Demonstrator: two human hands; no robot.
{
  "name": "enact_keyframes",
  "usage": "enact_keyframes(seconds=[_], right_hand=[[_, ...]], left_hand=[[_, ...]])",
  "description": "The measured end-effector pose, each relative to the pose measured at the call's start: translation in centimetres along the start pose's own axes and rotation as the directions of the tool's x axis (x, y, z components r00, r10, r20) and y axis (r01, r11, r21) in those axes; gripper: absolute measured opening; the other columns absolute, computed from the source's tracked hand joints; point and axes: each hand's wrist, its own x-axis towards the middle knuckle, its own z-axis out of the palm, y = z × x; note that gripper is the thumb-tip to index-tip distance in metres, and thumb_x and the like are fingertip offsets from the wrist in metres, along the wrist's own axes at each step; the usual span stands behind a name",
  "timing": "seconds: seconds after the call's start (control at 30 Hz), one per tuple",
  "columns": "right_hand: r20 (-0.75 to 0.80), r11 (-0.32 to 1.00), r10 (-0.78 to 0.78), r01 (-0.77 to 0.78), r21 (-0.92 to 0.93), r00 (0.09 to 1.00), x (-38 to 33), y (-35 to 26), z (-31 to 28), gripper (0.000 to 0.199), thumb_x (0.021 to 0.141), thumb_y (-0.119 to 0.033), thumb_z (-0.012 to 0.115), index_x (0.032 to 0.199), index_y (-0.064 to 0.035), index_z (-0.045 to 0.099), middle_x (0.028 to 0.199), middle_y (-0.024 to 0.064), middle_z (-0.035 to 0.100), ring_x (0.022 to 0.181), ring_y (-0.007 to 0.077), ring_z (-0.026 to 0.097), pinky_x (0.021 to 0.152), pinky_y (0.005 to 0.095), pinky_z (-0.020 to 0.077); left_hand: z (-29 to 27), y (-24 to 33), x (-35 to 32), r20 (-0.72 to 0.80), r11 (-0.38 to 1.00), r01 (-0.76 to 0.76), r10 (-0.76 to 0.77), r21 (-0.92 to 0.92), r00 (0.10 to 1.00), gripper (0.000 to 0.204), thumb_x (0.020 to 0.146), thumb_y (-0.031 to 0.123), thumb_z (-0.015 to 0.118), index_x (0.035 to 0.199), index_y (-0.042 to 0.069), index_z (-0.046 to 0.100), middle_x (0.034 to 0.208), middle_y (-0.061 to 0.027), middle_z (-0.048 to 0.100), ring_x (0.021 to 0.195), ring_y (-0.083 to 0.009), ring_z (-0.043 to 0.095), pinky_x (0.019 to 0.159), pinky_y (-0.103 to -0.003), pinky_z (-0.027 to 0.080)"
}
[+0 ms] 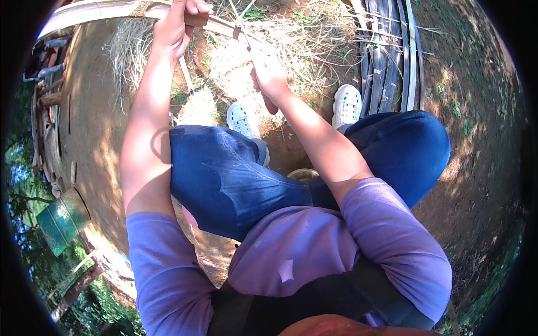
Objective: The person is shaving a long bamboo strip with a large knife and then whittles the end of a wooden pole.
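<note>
A long pale strip (103,11), which looks like split bamboo or wood, crosses the top of the head view and bends down toward the right. My left hand (176,31) is closed around it near the upper edge. Close to the strip's right end is my right hand (270,75), its fingers curled and washed out by sunlight. A thin dark piece shows by its fingertips and a brown end juts out below its palm; I cannot make out what it grips. Thin pale shavings (308,42) lie in a tangle on the ground beyond both hands.
Long dark grey strips (386,56) lie side by side at the upper right, past my white shoe (347,105). My other white shoe (242,120) stands below the hands. Stacked wood (49,101) and a green panel (63,221) are at the left.
</note>
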Motion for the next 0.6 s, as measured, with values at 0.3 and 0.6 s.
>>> enact_keyframes(seconds=[0.3, 0.6], right_hand=[[-0.264, 0.858, 0.489, -0.513, -0.023, 0.831, 0.2, 8.3, -4.9, 0.049, 0.097, -0.049, 0.041, 0.107, -0.0031, 0.056, 0.062, 0.0101, 0.055, 0.047, 0.0194, 0.053, 0.044, 0.0325, 0.045], [-0.148, 0.966, 0.03, -0.067, -0.25, 0.989, 0.4, 5.7, -3.2, 0.036, 0.097, -0.039, 0.049, 0.088, -0.0048, 0.053, 0.061, 0.0073, 0.053, 0.047, 0.0153, 0.052, 0.041, 0.0314, 0.0435]], left_hand=[[-0.3, 0.4, 1.0, 0.359, 0.985, -0.036, 0.095, -0.169, 0.928, 0.043, 0.096, 0.037, 0.058, 0.062, 0.011, 0.049, 0.066, -0.0078, 0.058, 0.074, -0.0199, 0.06, 0.087, -0.038, 0.049], [2.8, 1.9, -1.4, -0.059, 0.988, 0.114, -0.109, 0.101, 0.992, 0.034, 0.091, 0.038, 0.063, 0.072, 0.01, 0.062, 0.063, -0.0027, 0.061, 0.057, -0.0136, 0.058, 0.053, -0.027, 0.045]])
